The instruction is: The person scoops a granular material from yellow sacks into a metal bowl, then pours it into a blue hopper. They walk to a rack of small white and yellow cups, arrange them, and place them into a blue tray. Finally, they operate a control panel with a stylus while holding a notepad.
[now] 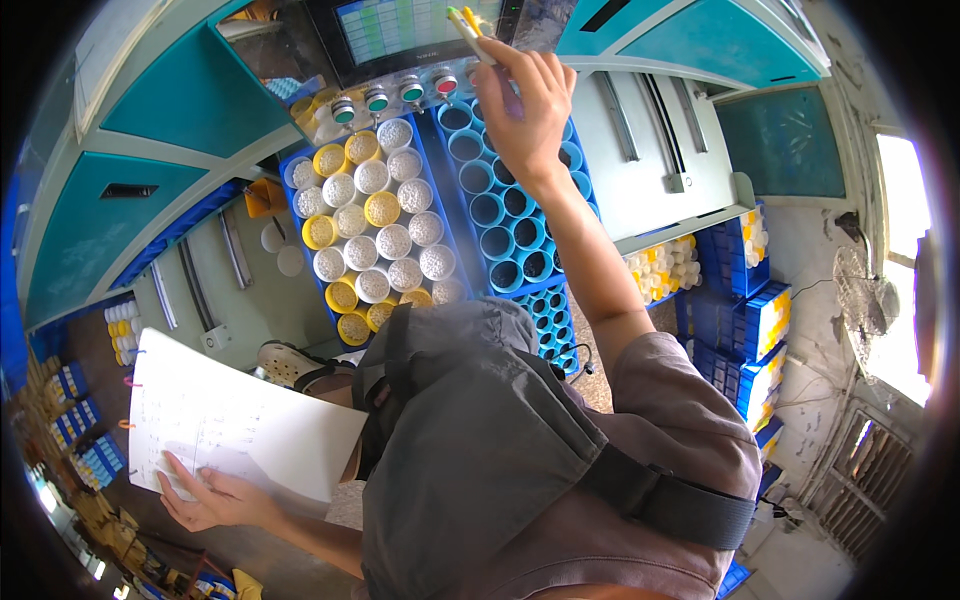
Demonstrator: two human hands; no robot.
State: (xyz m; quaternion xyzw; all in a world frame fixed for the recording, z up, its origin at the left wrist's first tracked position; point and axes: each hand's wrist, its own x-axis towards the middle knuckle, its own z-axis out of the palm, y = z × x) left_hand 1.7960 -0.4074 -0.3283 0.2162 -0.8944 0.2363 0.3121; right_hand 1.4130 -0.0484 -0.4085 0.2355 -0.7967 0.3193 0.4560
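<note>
In my left hand [215,495], at the lower left, is an open notebook [250,420] with loose rings along its outer edge. My fingers lie over the lower part of a page that bears faint handwriting. My right hand [527,105] is raised at the top middle, its fingers closed around a slim white and yellow pen [468,35]. The pen's tip end shows in front of the lower right part of a screen [405,30] on the machine. Below the screen runs a row of round push buttons [412,90], green and red, just left of my right hand.
A blue tray [312,255] carries white and yellow cups filled with small white pieces. Beside it, another blue tray [515,287] holds blue cups. Teal machine panels [180,90] flank the screen. Stacked blue crates [735,330] stand at the right, near a fan [862,300].
</note>
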